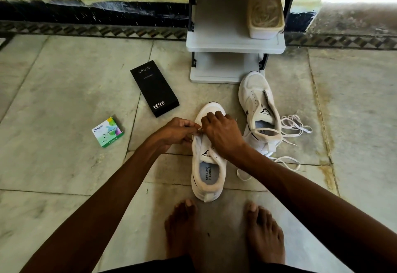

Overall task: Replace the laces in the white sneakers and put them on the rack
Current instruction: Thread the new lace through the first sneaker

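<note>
Feet, bare, stand nearest on the stone floor [64, 100], the left foot [182, 229] and the right foot [264, 234] apart. Just beyond the toes, between the two forearms, the near sneaker [208, 178] sits upright on the floor, heel toward the person and toe toward the rack. Its opening and printed insole are in plain sight.

Both hands meet over the front half of this shoe. The left hand [176, 133] is at the shoe's left edge with thumb and fingertips pressed together on a short end of lace [198, 132]. The right hand [223, 135] lies over the eyelet area, its fingers curled down onto the upper and gripping it; whether they also catch the lace I cannot tell.

To the right and a little farther off, the second sneaker [257, 109] also stands on the floor, toe just beside the rack's lowest shelf. A loose lace [296, 125] trails from it in loops across the floor on its right side and toward the person's right forearm.

On the left, a small green box [108, 132] lies flat, and farther on a long black box [154, 88] lies at an angle, well apart from it.

The grey rack [234, 44] stands against the wall at the far side. On its middle shelf, toward the right, is a pale plastic tub [265, 16]. No shoe is on the rack.
</note>
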A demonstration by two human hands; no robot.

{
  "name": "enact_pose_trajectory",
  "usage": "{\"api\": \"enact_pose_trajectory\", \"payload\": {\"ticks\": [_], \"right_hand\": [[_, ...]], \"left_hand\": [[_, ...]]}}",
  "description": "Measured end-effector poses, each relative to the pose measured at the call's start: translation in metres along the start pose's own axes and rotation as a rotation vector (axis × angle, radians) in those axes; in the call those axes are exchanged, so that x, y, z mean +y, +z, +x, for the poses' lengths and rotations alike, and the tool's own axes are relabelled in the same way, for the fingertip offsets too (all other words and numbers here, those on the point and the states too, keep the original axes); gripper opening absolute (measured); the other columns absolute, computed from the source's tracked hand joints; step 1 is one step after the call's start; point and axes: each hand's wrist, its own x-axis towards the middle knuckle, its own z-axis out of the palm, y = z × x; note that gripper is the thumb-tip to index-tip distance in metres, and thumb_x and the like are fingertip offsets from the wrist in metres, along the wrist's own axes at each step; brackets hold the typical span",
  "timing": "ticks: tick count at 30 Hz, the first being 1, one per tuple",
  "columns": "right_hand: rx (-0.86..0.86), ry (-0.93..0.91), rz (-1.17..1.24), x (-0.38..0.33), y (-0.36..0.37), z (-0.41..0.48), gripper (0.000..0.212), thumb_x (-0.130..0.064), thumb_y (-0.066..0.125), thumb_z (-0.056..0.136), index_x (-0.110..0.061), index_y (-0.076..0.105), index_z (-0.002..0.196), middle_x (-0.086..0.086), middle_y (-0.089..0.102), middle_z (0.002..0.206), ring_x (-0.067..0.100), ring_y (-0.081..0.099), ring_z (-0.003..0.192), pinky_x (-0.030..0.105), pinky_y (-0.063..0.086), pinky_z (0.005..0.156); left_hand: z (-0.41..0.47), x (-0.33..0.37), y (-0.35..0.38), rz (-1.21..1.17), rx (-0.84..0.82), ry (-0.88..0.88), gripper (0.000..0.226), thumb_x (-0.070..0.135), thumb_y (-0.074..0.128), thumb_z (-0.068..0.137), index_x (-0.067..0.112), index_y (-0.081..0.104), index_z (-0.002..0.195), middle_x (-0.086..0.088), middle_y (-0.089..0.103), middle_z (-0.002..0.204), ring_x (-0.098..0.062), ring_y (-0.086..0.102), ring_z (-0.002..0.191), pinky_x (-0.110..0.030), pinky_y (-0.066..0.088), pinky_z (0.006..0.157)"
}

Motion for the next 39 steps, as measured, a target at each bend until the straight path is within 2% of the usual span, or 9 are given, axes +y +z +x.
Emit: {"api": "enact_pose_trajectory", "payload": {"ticks": [3, 7, 12, 17, 23, 28, 33, 36, 39], "right_hand": [[-0.036, -0.143, 0.030, 0.011, -0.006, 0.004, 0.017, -0.017, 0.074, 0.079, -0.007, 0.065, 0.090, 0.011, 0.064, 0.084, 0.028, 0.063, 0.069, 0.032, 0.040, 0.048], [-0.121, -0.243, -0.016, 0.018, -0.014, 0.011, 0.021, -0.013, 0.047, 0.097, -0.008, 0.056, 0.116, 0.011, 0.060, 0.113, 0.030, 0.063, 0.097, 0.035, 0.034, 0.062], [-0.185, -0.317, -0.024, 0.024, -0.023, 0.019, 0.024, -0.012, 0.047, 0.097, -0.010, 0.056, 0.119, 0.009, 0.061, 0.117, 0.028, 0.061, 0.105, 0.033, 0.040, 0.076], [-0.181, -0.385, -0.034, 0.026, -0.024, 0.023, 0.022, -0.012, 0.048, 0.097, -0.010, 0.060, 0.116, 0.012, 0.064, 0.113, 0.031, 0.064, 0.102, 0.036, 0.046, 0.080], [-0.179, -0.526, -0.115, 0.029, -0.023, 0.027, 0.026, -0.013, 0.045, 0.098, -0.013, 0.056, 0.121, 0.008, 0.062, 0.116, 0.027, 0.064, 0.102, 0.034, 0.046, 0.076], [-0.143, -0.623, -0.148, 0.035, -0.018, 0.028, 0.034, -0.009, 0.047, 0.097, -0.006, 0.045, 0.131, 0.013, 0.056, 0.117, 0.029, 0.064, 0.094, 0.037, 0.047, 0.068], [-0.005, -0.639, -0.132, 0.038, -0.008, 0.030, 0.035, -0.010, 0.069, 0.084, -0.005, 0.058, 0.116, 0.014, 0.062, 0.101, 0.027, 0.063, 0.076, 0.034, 0.045, 0.051], [0.044, -0.625, -0.111, 0.040, -0.002, 0.029, 0.031, -0.013, 0.072, 0.079, -0.007, 0.063, 0.107, 0.011, 0.064, 0.092, 0.025, 0.063, 0.069, 0.032, 0.042, 0.048], [0.086, -0.621, -0.112, 0.042, 0.002, 0.030, 0.034, -0.017, 0.078, 0.070, -0.010, 0.066, 0.100, 0.007, 0.065, 0.085, 0.022, 0.063, 0.063, 0.029, 0.040, 0.045]], "left_hand": [[0.003, 0.001, -0.004, 0.007, -0.029, -0.002, 0.013, 0.009, 0.064, 0.091, 0.013, 0.069, 0.102, -0.001, 0.070, 0.083, -0.004, 0.067, 0.060, -0.016, 0.051, 0.054], [0.008, 0.000, -0.003, 0.021, -0.013, -0.022, 0.019, 0.009, 0.066, 0.090, 0.010, 0.069, 0.109, 0.000, 0.070, 0.079, -0.003, 0.064, 0.059, -0.014, 0.050, 0.053], [0.012, -0.002, -0.006, 0.052, -0.017, -0.027, 0.019, 0.014, 0.068, 0.089, 0.014, 0.071, 0.108, 0.000, 0.071, 0.083, -0.010, 0.063, 0.072, -0.015, 0.051, 0.057], [0.011, 0.000, -0.006, 0.064, -0.008, -0.030, 0.014, 0.013, 0.068, 0.089, 0.014, 0.072, 0.102, 0.004, 0.070, 0.077, -0.004, 0.062, 0.063, -0.015, 0.049, 0.055], [0.011, 0.000, -0.008, 0.106, -0.018, -0.025, 0.021, 0.011, 0.067, 0.088, 0.008, 0.070, 0.109, -0.001, 0.069, 0.080, -0.003, 0.062, 0.061, -0.015, 0.050, 0.055], [0.012, 0.001, -0.010, 0.100, -0.056, -0.020, 0.018, 0.010, 0.063, 0.091, 0.011, 0.070, 0.107, 0.002, 0.069, 0.081, 0.000, 0.062, 0.061, -0.014, 0.051, 0.058], [0.013, -0.003, -0.011, 0.056, -0.068, -0.021, 0.016, 0.009, 0.061, 0.091, 0.011, 0.069, 0.105, -0.001, 0.070, 0.085, -0.006, 0.064, 0.069, -0.016, 0.053, 0.062], [0.015, -0.004, -0.010, 0.046, -0.072, -0.023, 0.019, 0.011, 0.063, 0.090, 0.009, 0.070, 0.108, -0.002, 0.071, 0.088, -0.010, 0.064, 0.076, -0.018, 0.053, 0.067], [0.017, -0.003, -0.011, 0.034, -0.080, -0.026, 0.023, 0.010, 0.064, 0.090, 0.005, 0.069, 0.112, -0.005, 0.071, 0.094, -0.011, 0.066, 0.080, -0.016, 0.054, 0.064]]}}
